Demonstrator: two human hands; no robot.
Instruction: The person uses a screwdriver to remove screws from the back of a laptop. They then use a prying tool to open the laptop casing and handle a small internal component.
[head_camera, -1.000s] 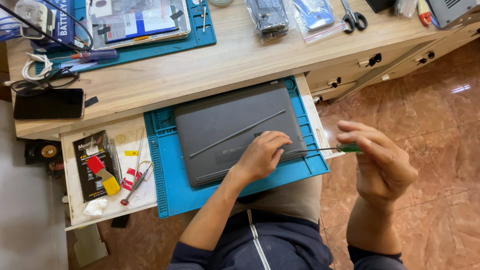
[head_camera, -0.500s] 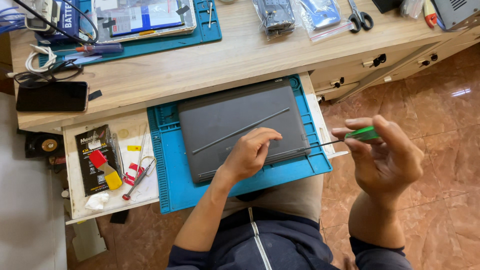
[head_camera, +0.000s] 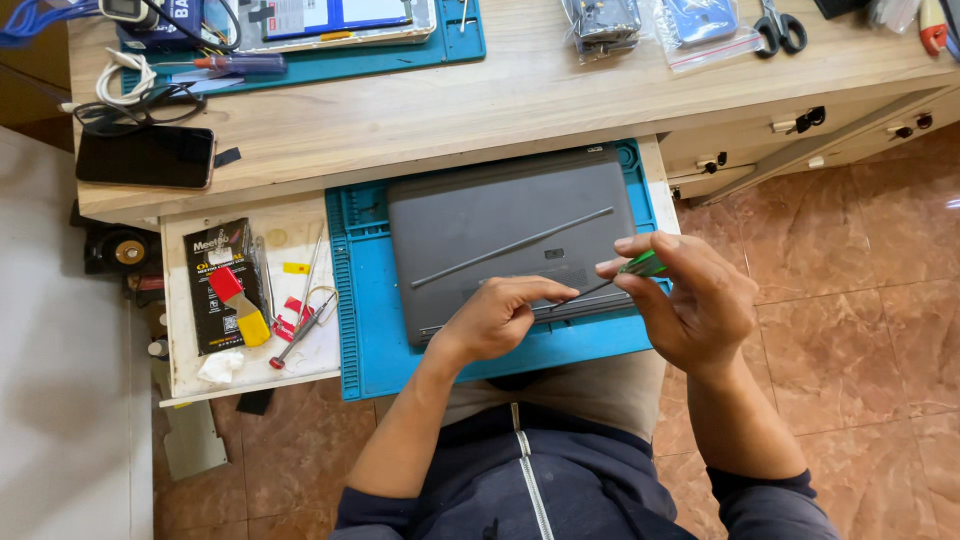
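Two hands work at the near edge of a grey laptop (head_camera: 510, 240) lying bottom-up on a blue work mat (head_camera: 365, 330) on a pull-out shelf under the wooden desk (head_camera: 520, 95). The right hand (head_camera: 695, 300) has its fingers closed round the green handle of a thin screwdriver (head_camera: 640, 266), whose dark shaft slants down and left toward the laptop's front strip. The left hand (head_camera: 495, 318) lies curled, knuckles up, on that same edge, with its fingertips pinched close at the shaft's tip; whether they actually hold a screw or only steady the blade is too small to tell. To do this well, I would judge that the tip should sit square in the screw head before any turn, with the shaft brought nearer to upright than it now leans, since a slanted blade tends to slip and chew a small head. The left fingers are best kept light, guiding the tip and pressing the case flat so it does not slide on the mat. To the left of the mat lie a black packet (head_camera: 222, 285), a red-and-yellow tool (head_camera: 238, 305) and a red-handled tool (head_camera: 298, 322); a dark phone (head_camera: 145, 157) rests on the desk above.
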